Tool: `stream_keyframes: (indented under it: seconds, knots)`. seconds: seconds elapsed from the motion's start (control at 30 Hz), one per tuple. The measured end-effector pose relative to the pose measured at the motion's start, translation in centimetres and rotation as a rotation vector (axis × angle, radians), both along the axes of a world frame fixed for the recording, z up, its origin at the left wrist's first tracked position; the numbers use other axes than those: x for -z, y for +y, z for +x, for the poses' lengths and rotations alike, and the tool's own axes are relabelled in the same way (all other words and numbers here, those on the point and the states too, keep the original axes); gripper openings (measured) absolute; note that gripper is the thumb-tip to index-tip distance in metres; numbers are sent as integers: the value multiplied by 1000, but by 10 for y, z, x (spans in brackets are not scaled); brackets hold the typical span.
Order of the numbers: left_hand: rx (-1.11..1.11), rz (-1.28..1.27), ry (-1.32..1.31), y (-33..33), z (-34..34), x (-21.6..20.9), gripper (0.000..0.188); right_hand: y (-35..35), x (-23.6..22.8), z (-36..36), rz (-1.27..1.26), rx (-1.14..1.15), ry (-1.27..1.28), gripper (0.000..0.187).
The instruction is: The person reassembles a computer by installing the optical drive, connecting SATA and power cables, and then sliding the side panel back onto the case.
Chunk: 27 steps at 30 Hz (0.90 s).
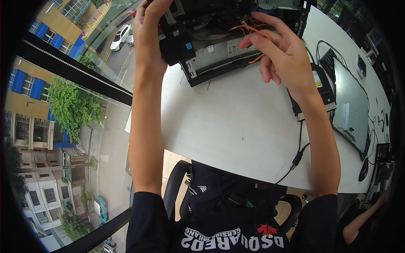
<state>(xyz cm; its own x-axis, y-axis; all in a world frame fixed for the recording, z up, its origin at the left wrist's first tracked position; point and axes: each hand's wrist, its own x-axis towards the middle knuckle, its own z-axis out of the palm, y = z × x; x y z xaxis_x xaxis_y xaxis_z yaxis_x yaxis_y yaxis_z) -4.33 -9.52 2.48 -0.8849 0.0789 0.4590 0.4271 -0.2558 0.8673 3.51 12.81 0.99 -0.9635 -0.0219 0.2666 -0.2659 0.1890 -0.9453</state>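
Observation:
An opened desktop computer case [236,59] stands at the far side of the white desk, its dark inside partly cut off by the top edge of the view. My left hand [148,29] grips the left edge of the case; some of its fingertips are out of sight. Thin orange cables [256,28] loop out of the case. Over the right part of the case, my right hand [282,52] has its fingers curled around an orange cable, with a loose end hanging below the fingers.
Right of my right wrist lies a black drive-like unit [324,86] with a cable. Beyond it are a silver metal panel [349,107], a black mouse [363,171] and more cables. A large window borders the left side. Another person's arm [358,225] shows at lower right.

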Motion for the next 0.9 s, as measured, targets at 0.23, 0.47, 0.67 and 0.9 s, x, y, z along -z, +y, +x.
stream_keyframes:
  seconds: [0.23, 0.47, 0.67, 0.9]
  knots:
    - [-31, -26, -92, 2, 7, -9, 72, -3, -6, 1, 117, 83, -141, 40]
    - [-20, 31, -100, 3, 5, -7, 68, -13, -10, -5, 323, 31, -123, 39]
    - [-5, 24, 15, 0, 0, 1, 58, -39, -6, -15, 427, 140, 241, 30]
    - [27, 95, 14, -2, -12, 12, 55, -78, -9, -25, 557, 341, 537, 18]
